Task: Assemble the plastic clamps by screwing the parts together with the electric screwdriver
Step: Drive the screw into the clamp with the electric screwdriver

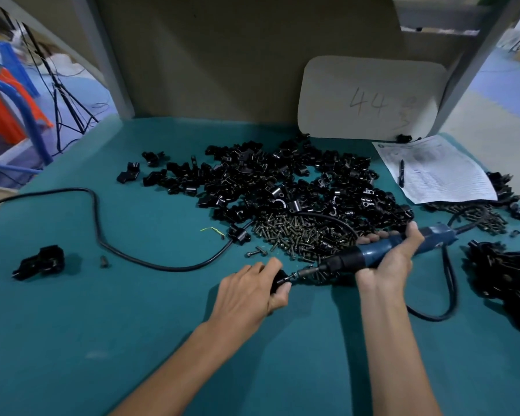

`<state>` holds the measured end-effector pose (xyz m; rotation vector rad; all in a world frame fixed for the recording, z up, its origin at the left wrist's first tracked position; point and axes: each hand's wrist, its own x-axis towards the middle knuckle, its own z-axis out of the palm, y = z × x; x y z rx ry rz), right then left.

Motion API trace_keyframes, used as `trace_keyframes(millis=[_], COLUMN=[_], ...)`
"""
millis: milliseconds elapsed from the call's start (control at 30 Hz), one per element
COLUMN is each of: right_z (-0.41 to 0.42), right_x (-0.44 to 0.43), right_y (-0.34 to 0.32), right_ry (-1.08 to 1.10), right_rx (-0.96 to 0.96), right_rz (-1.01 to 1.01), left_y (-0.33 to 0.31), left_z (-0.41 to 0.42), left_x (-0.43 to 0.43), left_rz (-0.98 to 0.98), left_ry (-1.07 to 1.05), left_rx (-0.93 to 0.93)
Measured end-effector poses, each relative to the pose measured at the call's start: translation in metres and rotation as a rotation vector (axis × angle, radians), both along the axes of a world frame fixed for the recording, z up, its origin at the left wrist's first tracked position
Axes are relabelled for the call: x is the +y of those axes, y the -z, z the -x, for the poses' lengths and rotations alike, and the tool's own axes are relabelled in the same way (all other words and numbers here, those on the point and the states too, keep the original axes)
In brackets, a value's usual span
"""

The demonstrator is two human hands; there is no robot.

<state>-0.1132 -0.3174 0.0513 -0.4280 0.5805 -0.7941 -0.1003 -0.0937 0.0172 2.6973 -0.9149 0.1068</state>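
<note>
Left hand point(249, 291) fingers pinch the black clamp point(279, 280) steady on the worktop point(132, 325); right hand point(394, 256) fingers wrap the electric screwdriver point(373, 255), driving its screw point(294, 276).

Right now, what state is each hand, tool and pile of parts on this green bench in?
Left hand: grips small black plastic clamp.
Right hand: grips blue electric screwdriver.
Screwdriver: near level, bit on a screw at the clamp.
Brass-coloured screws: loose heap.
Black plastic clamp parts: loose pile.
Black pen: lying on printed paper sheet.
</note>
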Motion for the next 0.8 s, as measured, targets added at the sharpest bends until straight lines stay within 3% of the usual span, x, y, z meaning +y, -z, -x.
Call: trace_keyframes(millis=[233,533,800], right_z=[-0.002,0.000,0.003], right_x=[0.003,0.009,0.013], right_y=[0.003,0.003,0.004], right_ry=[-0.078,-0.164,-0.013], right_rx=[-0.043,-0.200,0.057], right_rz=[-0.055,-0.141,0.061], left_y=[-0.001,-0.001,0.000], left_z=[0.000,-0.002,0.001], left_x=[0.002,0.010,0.003], left_rz=[0.018,0.213,0.098], left_ry=[0.022,0.124,0.065], left_rx=[0.001,0.117,0.036])
